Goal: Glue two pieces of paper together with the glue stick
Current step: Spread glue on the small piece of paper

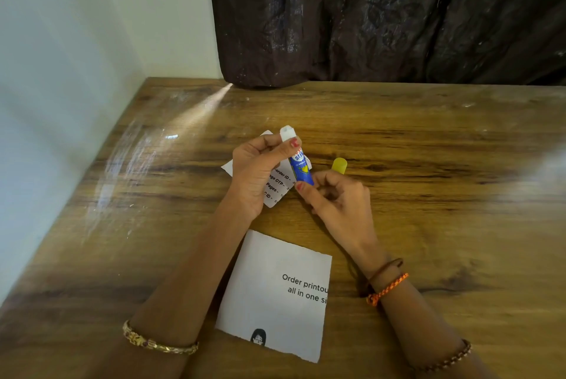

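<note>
A blue glue stick (299,167) with its white tip uncapped and pointing away is held above the wooden table (428,164). My left hand (255,173) grips its upper part near the tip. My right hand (335,197) pinches its lower end with thumb and fingers. A small printed paper piece (277,187) lies on the table under my left hand, partly hidden by it. A larger torn paper piece (272,296) with printed words lies nearer to me, between my forearms. The yellow cap (339,165) rests on the table just beyond my right hand.
A dark brown curtain (382,17) hangs along the table's far edge. A pale wall (61,72) runs along the left side of the table. The table's left edge slants toward me.
</note>
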